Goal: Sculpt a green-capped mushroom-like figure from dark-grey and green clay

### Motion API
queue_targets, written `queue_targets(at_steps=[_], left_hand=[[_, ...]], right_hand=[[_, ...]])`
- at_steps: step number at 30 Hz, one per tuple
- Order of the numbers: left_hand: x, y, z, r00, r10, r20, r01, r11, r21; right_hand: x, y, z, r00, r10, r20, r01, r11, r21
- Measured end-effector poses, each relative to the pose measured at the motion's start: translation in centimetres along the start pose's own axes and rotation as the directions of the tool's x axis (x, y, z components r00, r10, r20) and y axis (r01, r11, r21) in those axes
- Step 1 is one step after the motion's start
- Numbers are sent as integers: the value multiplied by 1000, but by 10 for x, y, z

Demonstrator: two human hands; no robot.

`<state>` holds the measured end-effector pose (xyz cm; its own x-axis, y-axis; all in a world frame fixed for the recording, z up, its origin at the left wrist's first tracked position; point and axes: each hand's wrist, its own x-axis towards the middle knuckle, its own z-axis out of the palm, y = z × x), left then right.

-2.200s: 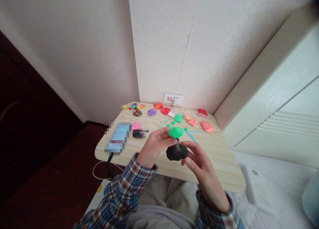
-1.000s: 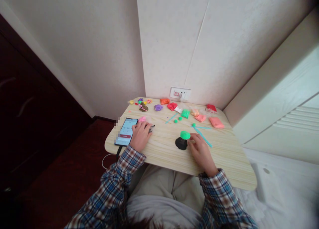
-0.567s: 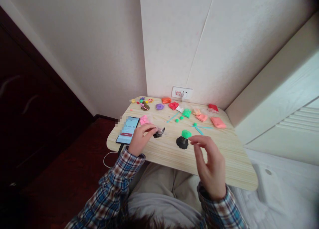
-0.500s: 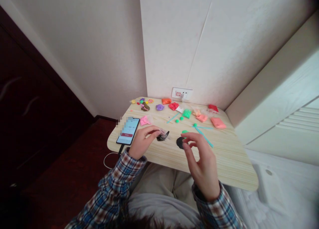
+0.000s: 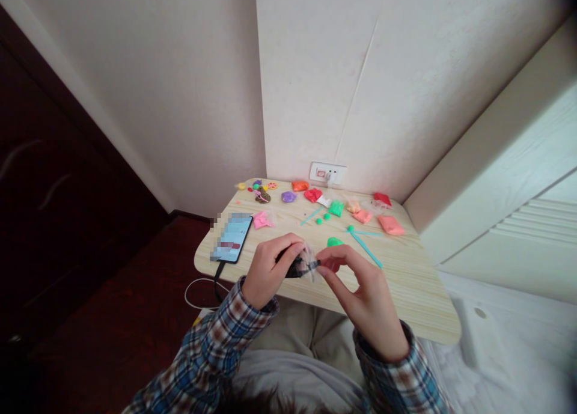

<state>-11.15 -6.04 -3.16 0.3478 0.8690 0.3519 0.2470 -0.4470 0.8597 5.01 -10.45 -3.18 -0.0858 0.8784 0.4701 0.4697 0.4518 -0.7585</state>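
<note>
My left hand (image 5: pixel 274 267) is closed around a clear plastic bag (image 5: pixel 308 259) that has black clay (image 5: pixel 295 268) in it, held over the table's near side. At the bag's right end, the thumb and forefinger of my right hand (image 5: pixel 356 279) pinch a small black piece of clay (image 5: pixel 314 264). Whether that piece is joined to the clay in the bag, I cannot tell. A flattened lump of green clay (image 5: pixel 334 241) lies just beyond my right fingertips. Farther back are small green balls (image 5: pixel 327 217) and a blue stick (image 5: pixel 367 249) with a green ball at its end.
Along the back of the wooden table (image 5: pixel 406 294) lie several clay packets, among them orange (image 5: pixel 300 186), purple (image 5: pixel 289 196) and coral (image 5: pixel 390 225). A phone (image 5: pixel 232 240) with a cable lies at the left edge. Behind, a wall socket (image 5: pixel 328 172) holds a plug.
My hands have come together, and the bag has moved slightly right and nearer to me. My right fingers now pinch black clay at the bag. The black disc near them no longer shows.
</note>
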Motion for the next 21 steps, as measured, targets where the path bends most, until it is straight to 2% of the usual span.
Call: queue_targets(at_steps=[5, 12, 17, 19, 21], left_hand=[[-1, 4, 2, 1000, 26, -13, -24, 992, 121], [0, 8, 6, 1000, 18, -18, -15, 985, 171], [-1, 6, 7, 998, -60, -37, 63, 992, 108], [-3, 2, 4, 998, -67, 18, 67, 997, 23], [-5, -3, 0, 996, -22, 92, 26, 999, -44]], right_hand=[[-3, -3, -3, 999, -7, 52, 6, 1000, 16], [-4, -6, -5, 993, 39, 113, -45, 998, 52], [-4, -2, -5, 980, 92, 175, -102, 993, 51], [-5, 2, -5, 978, 126, 165, -139, 988, 66], [-6, 8, -5, 977, 161, 140, -176, 979, 103]])
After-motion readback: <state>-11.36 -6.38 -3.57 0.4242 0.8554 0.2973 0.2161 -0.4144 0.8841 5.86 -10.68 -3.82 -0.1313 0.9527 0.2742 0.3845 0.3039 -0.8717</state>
